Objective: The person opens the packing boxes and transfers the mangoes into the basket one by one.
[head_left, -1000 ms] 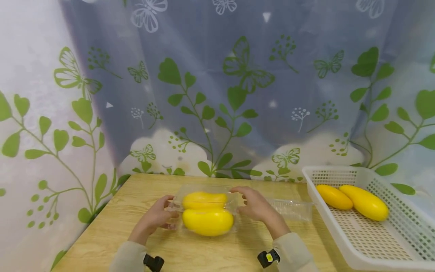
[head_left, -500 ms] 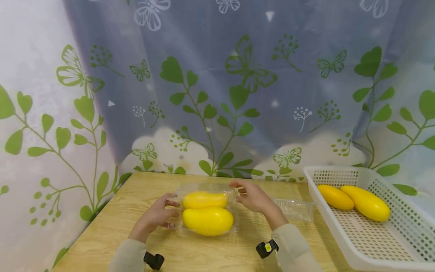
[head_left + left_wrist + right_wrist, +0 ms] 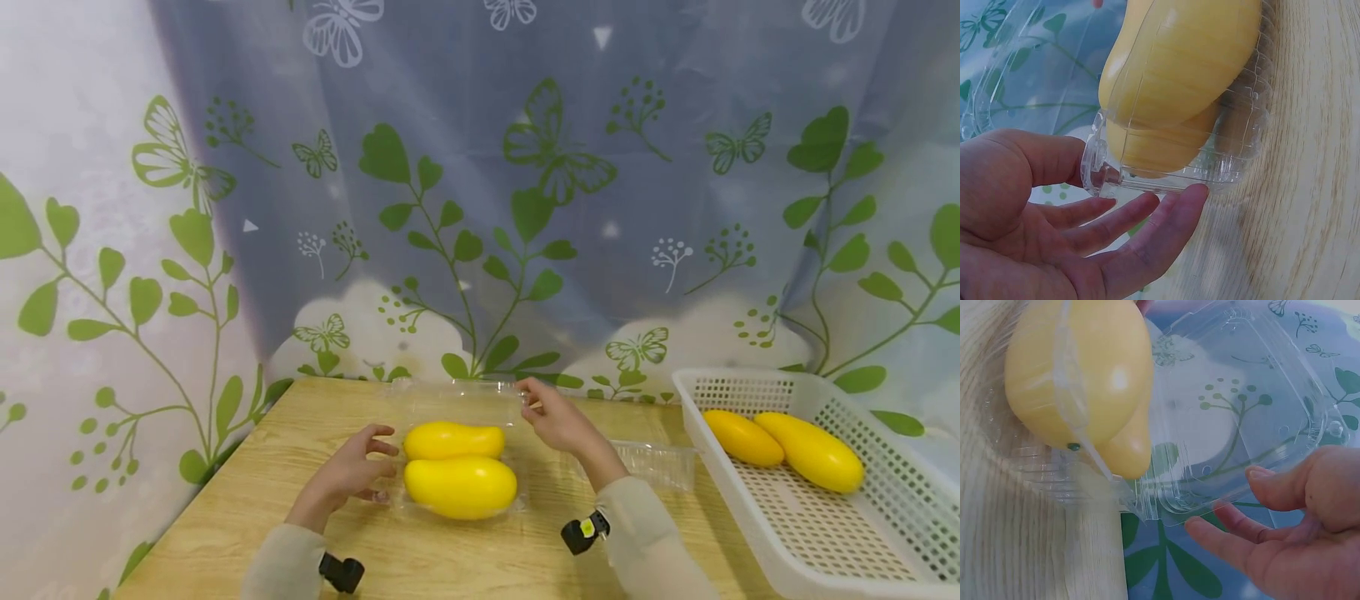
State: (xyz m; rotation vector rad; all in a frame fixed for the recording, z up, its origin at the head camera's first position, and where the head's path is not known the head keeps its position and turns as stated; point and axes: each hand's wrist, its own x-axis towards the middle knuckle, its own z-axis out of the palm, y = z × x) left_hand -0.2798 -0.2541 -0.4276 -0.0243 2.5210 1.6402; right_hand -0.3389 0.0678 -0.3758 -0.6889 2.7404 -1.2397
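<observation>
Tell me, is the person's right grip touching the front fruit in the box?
Apart. The right wrist view shows a plain gap between the right grip and the front fruit, with the clear lid showing in between.

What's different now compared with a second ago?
The clear lid has swung farther back, away from the person, and the right hand has moved back with it. The left hand stayed at the left end of the clear container. The two yellow fruits inside and the pair in the white basket stayed put.
</observation>
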